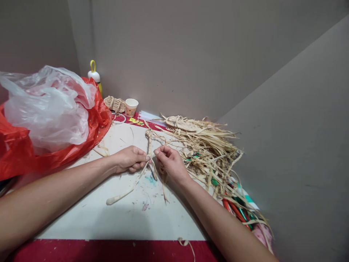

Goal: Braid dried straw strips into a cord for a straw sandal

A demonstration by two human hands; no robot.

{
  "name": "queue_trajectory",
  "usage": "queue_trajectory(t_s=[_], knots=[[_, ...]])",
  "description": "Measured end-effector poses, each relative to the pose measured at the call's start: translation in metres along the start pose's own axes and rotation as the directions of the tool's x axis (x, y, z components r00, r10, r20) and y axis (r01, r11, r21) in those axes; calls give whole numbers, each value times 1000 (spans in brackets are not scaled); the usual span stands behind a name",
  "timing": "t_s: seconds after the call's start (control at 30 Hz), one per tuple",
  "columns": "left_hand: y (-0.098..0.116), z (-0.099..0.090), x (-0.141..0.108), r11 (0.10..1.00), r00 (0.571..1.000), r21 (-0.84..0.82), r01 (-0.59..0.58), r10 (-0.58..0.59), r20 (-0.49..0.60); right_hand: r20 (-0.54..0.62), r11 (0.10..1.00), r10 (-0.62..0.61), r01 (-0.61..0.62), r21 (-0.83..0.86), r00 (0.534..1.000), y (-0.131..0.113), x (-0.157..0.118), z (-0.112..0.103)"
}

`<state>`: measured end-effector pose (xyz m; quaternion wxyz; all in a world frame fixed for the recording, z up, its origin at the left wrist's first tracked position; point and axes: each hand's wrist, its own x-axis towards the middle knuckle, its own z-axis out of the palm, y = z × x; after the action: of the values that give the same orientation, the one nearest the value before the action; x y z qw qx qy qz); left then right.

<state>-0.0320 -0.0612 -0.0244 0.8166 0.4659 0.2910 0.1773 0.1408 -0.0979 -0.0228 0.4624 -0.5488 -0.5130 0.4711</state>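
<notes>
My left hand (133,159) pinches a twisted cord of pale dried straw (149,143) between thumb and forefinger, over a white board. From that pinch a longer straw strand (131,191) trails down to the left, and a shorter doubled piece hangs beside it. Close by on the right, my right hand (171,162) is closed, thumb against curled fingers, on a thin straw strand (164,191) whose frayed end dangles below. Its grip point is partly hidden by the fingers. Above the hands, the cord's knotted top (148,133) lies on the board.
A heap of loose straw (215,145) with a woven straw sole (181,123) spreads at right. Another woven piece (115,104), a paper cup (131,107) and a yellow-handled bottle (94,75) stand at the back. Red and clear plastic bags (54,112) bulge at left. Grey walls enclose the table.
</notes>
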Motion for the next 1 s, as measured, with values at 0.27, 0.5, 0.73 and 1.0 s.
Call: queue_trajectory(t_s=[0.27, 0.5, 0.73, 1.0], knots=[[-2, -1, 2, 999, 999, 42, 10, -9, -31, 90, 995, 67, -60, -84, 994, -3, -3, 3], [-2, -1, 2, 999, 1000, 41, -2, 3, -28, 16, 992, -19, 21, -122, 1000, 0, 0, 3], [1, 1, 0, 1000, 999, 17, 5, -5, -32, -42, 997, -31, 28, -71, 999, -2, 4, 5], [0, 0, 2, 999, 1000, 43, 18, -17, -22, -64, 999, -47, 45, -30, 997, -3, 10, 13]])
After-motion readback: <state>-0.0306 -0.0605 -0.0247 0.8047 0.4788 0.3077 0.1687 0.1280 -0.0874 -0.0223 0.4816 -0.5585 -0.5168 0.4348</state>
